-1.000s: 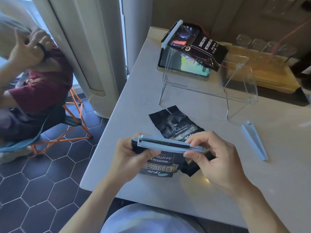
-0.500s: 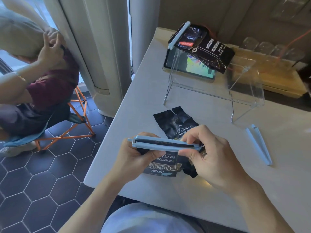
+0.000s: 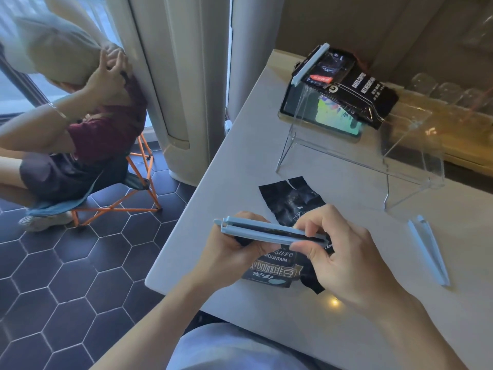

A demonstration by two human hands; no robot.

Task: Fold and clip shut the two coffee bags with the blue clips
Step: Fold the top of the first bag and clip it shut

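At the near edge of the table [image 3: 266, 129], both hands are working one blue clip [image 3: 269, 232] across the folded top of a black coffee bag [image 3: 277, 263] lying flat there. The left hand [image 3: 234, 252] has its grip curled tight around the clip's hinge end, thumb on the front. The right hand [image 3: 344, 257] pinches the other end between thumb and forefinger, wrist bent. The second coffee bag [image 3: 349, 86], already clipped, sits on a clear stand [image 3: 373, 161] further back. A spare blue clip [image 3: 429, 249] lies off to the right.
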